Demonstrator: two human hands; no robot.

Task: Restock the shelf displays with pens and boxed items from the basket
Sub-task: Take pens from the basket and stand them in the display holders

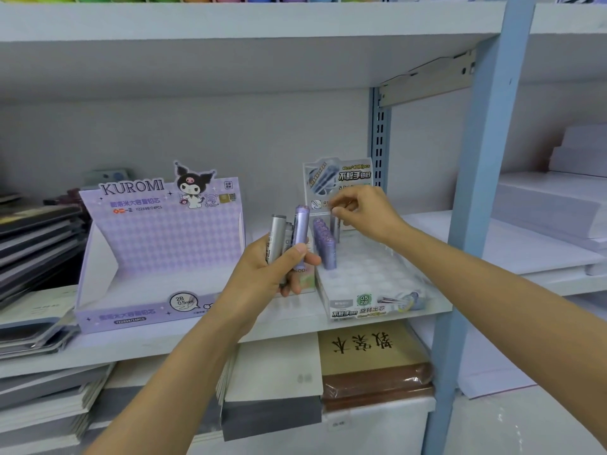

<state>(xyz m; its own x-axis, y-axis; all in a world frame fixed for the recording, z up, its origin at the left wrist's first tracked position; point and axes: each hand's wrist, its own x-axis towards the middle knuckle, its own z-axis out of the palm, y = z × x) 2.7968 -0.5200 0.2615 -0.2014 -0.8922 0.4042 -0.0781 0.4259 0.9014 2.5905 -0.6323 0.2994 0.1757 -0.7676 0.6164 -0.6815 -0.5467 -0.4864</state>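
My left hand [262,274] grips a bunch of lead-refill tubes [289,238], silver and purple, held upright in front of the shelf. My right hand [361,208] pinches one grey tube [335,224] at its top, standing it at the back of the white display tray [377,284] with round holes. A row of purple tubes [323,244] stands in the tray's left column. To the left sits the purple Kuromi display box [157,257], with nothing visible inside it. No basket is in view.
Dark notebooks [36,244] are stacked at the left of the shelf. White paper reams [551,211] lie to the right, beyond the blue upright post [476,178]. Notebooks and a brown pack [374,362] fill the shelf below. A small pastel box [303,280] sits behind my left hand.
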